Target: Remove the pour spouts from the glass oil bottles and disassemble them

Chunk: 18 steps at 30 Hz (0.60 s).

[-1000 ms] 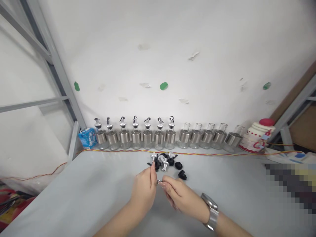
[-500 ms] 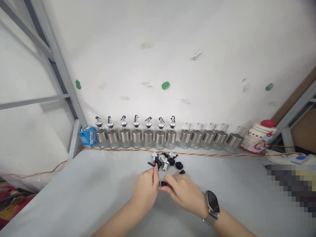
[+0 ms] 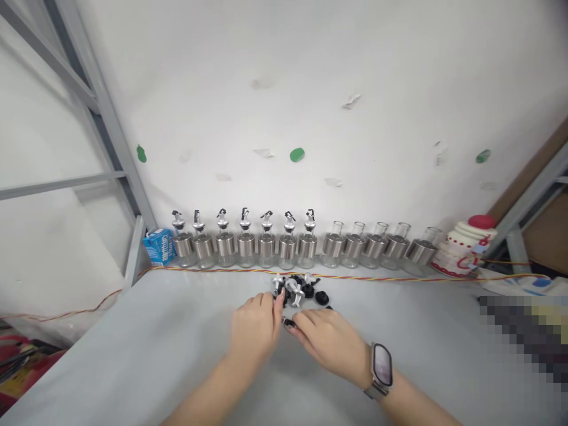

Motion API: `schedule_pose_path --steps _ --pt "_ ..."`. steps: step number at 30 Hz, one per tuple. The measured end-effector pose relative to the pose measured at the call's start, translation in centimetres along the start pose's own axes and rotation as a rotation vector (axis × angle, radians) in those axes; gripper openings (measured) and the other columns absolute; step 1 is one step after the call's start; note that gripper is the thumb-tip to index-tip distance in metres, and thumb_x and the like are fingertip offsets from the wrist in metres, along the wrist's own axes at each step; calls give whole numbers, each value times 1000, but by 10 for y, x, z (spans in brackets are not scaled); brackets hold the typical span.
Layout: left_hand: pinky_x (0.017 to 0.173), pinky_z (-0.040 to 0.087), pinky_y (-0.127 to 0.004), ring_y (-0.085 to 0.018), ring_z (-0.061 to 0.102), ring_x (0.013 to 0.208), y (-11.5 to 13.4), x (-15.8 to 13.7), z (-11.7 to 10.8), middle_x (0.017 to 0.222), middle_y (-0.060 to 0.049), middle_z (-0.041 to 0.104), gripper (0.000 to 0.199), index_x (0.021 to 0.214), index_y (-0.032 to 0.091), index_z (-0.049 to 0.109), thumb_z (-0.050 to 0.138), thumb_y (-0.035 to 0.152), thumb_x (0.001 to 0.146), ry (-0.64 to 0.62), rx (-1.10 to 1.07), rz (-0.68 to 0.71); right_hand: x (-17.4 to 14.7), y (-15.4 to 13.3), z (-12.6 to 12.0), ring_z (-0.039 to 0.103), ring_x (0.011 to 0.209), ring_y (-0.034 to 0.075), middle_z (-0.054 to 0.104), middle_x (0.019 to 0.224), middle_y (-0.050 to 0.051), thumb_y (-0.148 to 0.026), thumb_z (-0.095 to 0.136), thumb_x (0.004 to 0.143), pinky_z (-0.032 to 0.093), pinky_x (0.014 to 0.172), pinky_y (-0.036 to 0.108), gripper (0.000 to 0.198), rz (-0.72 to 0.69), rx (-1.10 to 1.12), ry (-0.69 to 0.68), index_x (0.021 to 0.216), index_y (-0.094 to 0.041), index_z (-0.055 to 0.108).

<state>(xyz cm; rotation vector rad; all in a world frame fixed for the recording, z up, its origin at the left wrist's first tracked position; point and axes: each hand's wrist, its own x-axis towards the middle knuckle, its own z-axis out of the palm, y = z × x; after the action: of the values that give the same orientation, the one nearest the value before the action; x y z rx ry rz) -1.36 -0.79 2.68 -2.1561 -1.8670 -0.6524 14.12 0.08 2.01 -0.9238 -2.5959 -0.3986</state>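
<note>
Now the fingers of the left hand (image 3: 254,325) and the right hand (image 3: 331,341) grip a small dark piece (image 3: 290,323) between them, over the tabletop (image 3: 177,319). Just beyond, I see loose black and silver spout parts (image 3: 297,294) heaped together; behind those stand glass bottles (image 3: 307,245), seven wearing spouts (image 3: 267,219).

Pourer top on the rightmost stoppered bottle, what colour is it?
Spouted pourer top: silver with a black lever, clearest in the head view.

Seven spouted bottles (image 3: 246,244), five open bottles (image 3: 354,245), one blue carton (image 3: 158,247)
</note>
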Motion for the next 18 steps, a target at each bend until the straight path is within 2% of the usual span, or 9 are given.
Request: schedule_pose_path --steps 4,10,18 --pt "47 29 -26 -20 58 58 5 -1 0 61 -6 59 40 69 17 54 24 35 88 -66 110 42 2 -1 0 52 60 16 56 69 0 -31 48 82 25 50 27 12 -20 -54 -45 78 -19 47" --pt "47 33 -25 -21 59 60 8 -3 2 64 -8 60 41 70 16 56 22 31 88 -171 130 58 0 -6 -1 49 63 16 55 72 1 -20 46 81 23 50 29 5 -87 -58 -57 76 -18 46" --pt "49 36 -26 -21 58 60 15 -8 9 63 -8 60 39 70 16 57 24 24 88 -186 134 98 -3 -11 -4 47 60 16 56 74 2 -12 51 73 24 50 30 7 -108 -49 -130 78 -16 48"
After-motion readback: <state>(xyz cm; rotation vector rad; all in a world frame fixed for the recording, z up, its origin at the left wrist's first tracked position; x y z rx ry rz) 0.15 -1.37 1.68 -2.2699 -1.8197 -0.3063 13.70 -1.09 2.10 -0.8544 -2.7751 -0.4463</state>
